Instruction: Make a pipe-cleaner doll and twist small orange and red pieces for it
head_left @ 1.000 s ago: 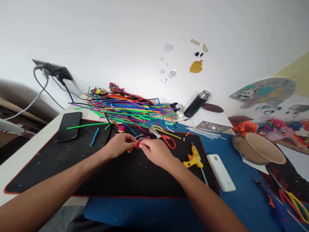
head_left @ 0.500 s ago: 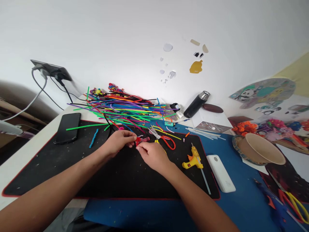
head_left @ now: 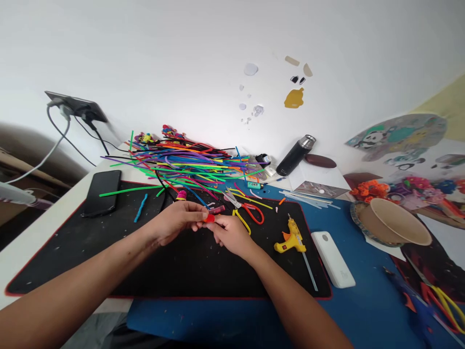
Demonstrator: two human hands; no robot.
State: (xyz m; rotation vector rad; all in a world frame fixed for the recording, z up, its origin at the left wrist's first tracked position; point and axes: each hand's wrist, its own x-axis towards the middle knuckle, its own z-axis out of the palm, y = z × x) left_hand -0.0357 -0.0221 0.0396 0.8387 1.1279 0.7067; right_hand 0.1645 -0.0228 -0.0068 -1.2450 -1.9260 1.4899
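Lying at the far left, at about nine o'clock from the hands: a dark phone (head_left: 102,192) on the black mat (head_left: 72,252), with a short blue stick (head_left: 141,207) just beside it. Heaped at eleven to twelve o'clock: a pile of coloured sticks (head_left: 181,162), long axes running mostly left to right across the counter (head_left: 363,310).

Meeting over the mat's middle: left hand (head_left: 173,224) and right hand (head_left: 229,234), fingertips pinched narrow on a small red piece (head_left: 209,218) held between them, just above the mat. Reaching it from nine o'clock, the left fingers (head_left: 198,216); from three o'clock, the right fingers (head_left: 217,224). Too small to give a long axis; both hands equally close, each touching it. Lying just beyond, at twelve o'clock: a short dark-red stick (head_left: 217,209), roughly crosswise.

Resting at one to two o'clock of the right hand: red-handled scissors (head_left: 247,209). Farther at three o'clock: a yellow glue gun (head_left: 290,237), then a white oblong case (head_left: 333,259), well apart from the hands. Standing at the far right: a paper bowl (head_left: 395,223).
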